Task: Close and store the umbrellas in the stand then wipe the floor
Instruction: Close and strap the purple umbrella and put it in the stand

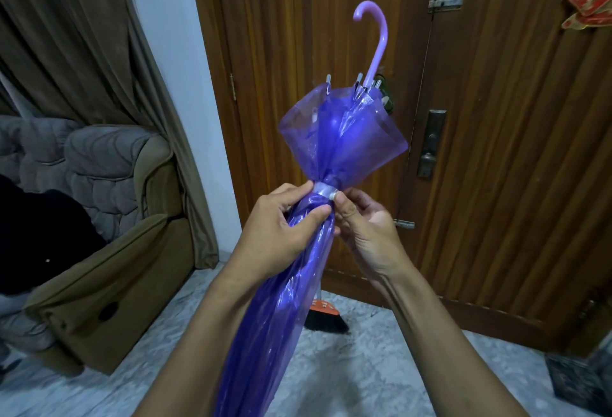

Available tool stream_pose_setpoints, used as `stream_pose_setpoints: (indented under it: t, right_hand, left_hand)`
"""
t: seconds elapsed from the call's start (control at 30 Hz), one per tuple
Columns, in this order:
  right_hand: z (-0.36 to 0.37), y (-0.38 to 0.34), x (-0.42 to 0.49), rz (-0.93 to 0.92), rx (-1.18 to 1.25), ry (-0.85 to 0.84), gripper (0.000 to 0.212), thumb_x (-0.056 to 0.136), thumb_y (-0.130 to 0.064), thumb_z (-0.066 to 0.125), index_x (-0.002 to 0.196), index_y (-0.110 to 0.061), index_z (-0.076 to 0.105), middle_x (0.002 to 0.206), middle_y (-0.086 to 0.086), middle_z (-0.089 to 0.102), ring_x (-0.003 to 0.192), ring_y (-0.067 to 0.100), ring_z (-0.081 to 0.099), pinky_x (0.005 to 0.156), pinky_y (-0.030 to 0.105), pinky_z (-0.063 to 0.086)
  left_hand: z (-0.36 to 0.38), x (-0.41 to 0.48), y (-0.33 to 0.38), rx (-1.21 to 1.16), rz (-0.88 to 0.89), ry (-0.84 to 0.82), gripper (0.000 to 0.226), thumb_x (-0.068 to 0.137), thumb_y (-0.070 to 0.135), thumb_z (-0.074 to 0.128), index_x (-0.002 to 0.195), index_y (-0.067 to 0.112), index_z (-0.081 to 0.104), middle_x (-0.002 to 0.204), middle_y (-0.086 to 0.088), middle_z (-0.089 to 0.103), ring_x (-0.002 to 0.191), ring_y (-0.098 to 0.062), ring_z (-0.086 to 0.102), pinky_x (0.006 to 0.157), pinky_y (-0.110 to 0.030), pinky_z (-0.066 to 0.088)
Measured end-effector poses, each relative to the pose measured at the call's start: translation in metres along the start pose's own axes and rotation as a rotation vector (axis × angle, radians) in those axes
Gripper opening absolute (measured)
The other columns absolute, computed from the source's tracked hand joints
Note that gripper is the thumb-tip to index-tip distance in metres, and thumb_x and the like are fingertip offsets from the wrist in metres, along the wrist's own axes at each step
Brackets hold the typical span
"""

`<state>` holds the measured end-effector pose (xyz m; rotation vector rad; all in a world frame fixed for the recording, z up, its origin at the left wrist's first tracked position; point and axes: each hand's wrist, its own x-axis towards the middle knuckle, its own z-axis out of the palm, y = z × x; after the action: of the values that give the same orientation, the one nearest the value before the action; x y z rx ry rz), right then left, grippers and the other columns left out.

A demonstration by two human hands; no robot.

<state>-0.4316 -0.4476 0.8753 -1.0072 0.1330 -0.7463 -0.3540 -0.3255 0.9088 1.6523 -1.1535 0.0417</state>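
Note:
A see-through purple umbrella [334, 138] is folded and held up in front of me, its pale purple hooked handle [377, 39] pointing up and away. A clear strap [323, 190] is wrapped round the folded canopy at its middle. My left hand [281, 228] grips the canopy just below the strap, thumb across it. My right hand [364, 224] pinches the strap's end with thumb and fingers. The umbrella's lower end runs out of view at the bottom. No umbrella stand is visible.
A wooden door [496, 118] with a lock plate [430, 142] stands right behind the umbrella. A broom head [326, 319] rests on the marble floor [364, 367] by the door. A brown armchair [109, 224] and curtain [82, 36] are at left, a dark box [579, 380] at right.

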Motion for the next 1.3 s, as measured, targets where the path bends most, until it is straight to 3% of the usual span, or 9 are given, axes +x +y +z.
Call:
stream_pose_setpoints:
  t: [0.13, 0.3, 0.47, 0.63, 0.7, 0.83, 1.03, 1.17, 1.3]
  right_hand:
    - [-0.003, -0.001, 0.000, 0.035, 0.064, -0.057, 0.037, 0.069, -0.023, 0.073, 0.101, -0.009, 0.060, 0.079, 0.001, 0.073, 0.056, 0.004, 0.062, 0.048, 0.014, 0.048]
    - [-0.007, -0.003, 0.000, 0.058, 0.075, -0.151, 0.036, 0.081, -0.017, 0.063, 0.114, -0.002, 0.059, 0.076, 0.000, 0.070, 0.051, 0.003, 0.056, 0.047, 0.013, 0.044]
    - [-0.012, 0.002, 0.003, 0.062, 0.097, -0.194, 0.040, 0.066, -0.031, 0.080, 0.100, -0.010, 0.073, 0.078, 0.001, 0.071, 0.053, 0.003, 0.056, 0.044, 0.013, 0.040]
    - [-0.013, 0.005, 0.004, 0.082, 0.172, -0.209, 0.049, 0.055, -0.037, 0.094, 0.096, -0.017, 0.079, 0.090, 0.003, 0.074, 0.066, 0.006, 0.064, 0.048, 0.015, 0.043]
    - [-0.012, 0.005, 0.003, 0.062, 0.177, -0.220, 0.048, 0.055, -0.037, 0.094, 0.097, -0.018, 0.078, 0.093, 0.003, 0.075, 0.071, 0.007, 0.067, 0.053, 0.016, 0.046]
    - [-0.008, 0.005, 0.003, -0.034, 0.264, -0.238, 0.040, 0.069, -0.024, 0.084, 0.106, -0.012, 0.074, 0.105, 0.012, 0.075, 0.092, 0.019, 0.073, 0.080, 0.028, 0.059]
    - [-0.009, 0.006, 0.005, -0.119, 0.175, -0.178, 0.068, 0.065, -0.028, 0.088, 0.119, 0.000, 0.057, 0.101, 0.015, 0.075, 0.090, 0.022, 0.074, 0.078, 0.029, 0.060]
    - [-0.013, 0.003, 0.004, -0.118, 0.059, -0.124, 0.055, 0.072, -0.026, 0.078, 0.118, -0.005, 0.059, 0.103, 0.013, 0.076, 0.091, 0.021, 0.074, 0.078, 0.027, 0.059]
    - [-0.018, -0.004, 0.004, -0.085, -0.108, -0.047, 0.033, 0.082, -0.018, 0.077, 0.112, -0.008, 0.065, 0.106, 0.009, 0.075, 0.092, 0.016, 0.072, 0.082, 0.025, 0.058]
  left_hand:
    - [0.000, 0.000, 0.003, -0.017, 0.003, -0.017, 0.045, 0.087, 0.025, 0.069, 0.130, 0.015, 0.061, 0.105, 0.005, 0.065, 0.096, -0.003, 0.063, 0.078, -0.006, 0.048]
    - [0.000, -0.001, 0.003, -0.012, 0.014, -0.061, 0.041, 0.088, 0.026, 0.067, 0.127, 0.014, 0.064, 0.099, 0.005, 0.062, 0.092, -0.006, 0.064, 0.074, -0.010, 0.047]
    - [-0.002, -0.001, 0.003, -0.036, 0.012, -0.099, 0.037, 0.089, 0.029, 0.067, 0.122, 0.014, 0.068, 0.096, 0.004, 0.063, 0.089, -0.008, 0.064, 0.076, -0.020, 0.052]
    - [0.001, -0.002, 0.004, 0.014, 0.058, -0.078, 0.037, 0.089, 0.026, 0.068, 0.123, 0.012, 0.067, 0.095, 0.004, 0.060, 0.087, -0.004, 0.061, 0.072, -0.010, 0.045]
    - [0.002, -0.002, 0.005, 0.015, 0.063, -0.082, 0.036, 0.089, 0.024, 0.067, 0.123, 0.012, 0.066, 0.096, 0.005, 0.059, 0.088, -0.004, 0.060, 0.072, -0.009, 0.045]
    - [0.004, -0.001, 0.009, -0.003, 0.095, -0.085, 0.031, 0.090, 0.023, 0.066, 0.119, 0.012, 0.069, 0.094, 0.001, 0.060, 0.086, -0.009, 0.062, 0.071, -0.011, 0.045]
    - [0.011, -0.002, 0.006, 0.019, 0.106, -0.096, 0.026, 0.093, 0.022, 0.062, 0.116, 0.015, 0.069, 0.093, 0.000, 0.059, 0.086, -0.010, 0.060, 0.071, -0.014, 0.047]
    - [0.010, 0.002, 0.001, -0.109, 0.041, -0.166, 0.024, 0.094, 0.023, 0.059, 0.114, 0.015, 0.071, 0.095, -0.001, 0.060, 0.085, -0.010, 0.063, 0.074, -0.026, 0.052]
    - [0.013, 0.011, -0.011, -0.327, -0.086, -0.224, 0.027, 0.100, 0.021, 0.047, 0.113, 0.026, 0.070, 0.101, -0.002, 0.063, 0.089, -0.009, 0.062, 0.079, -0.019, 0.044]
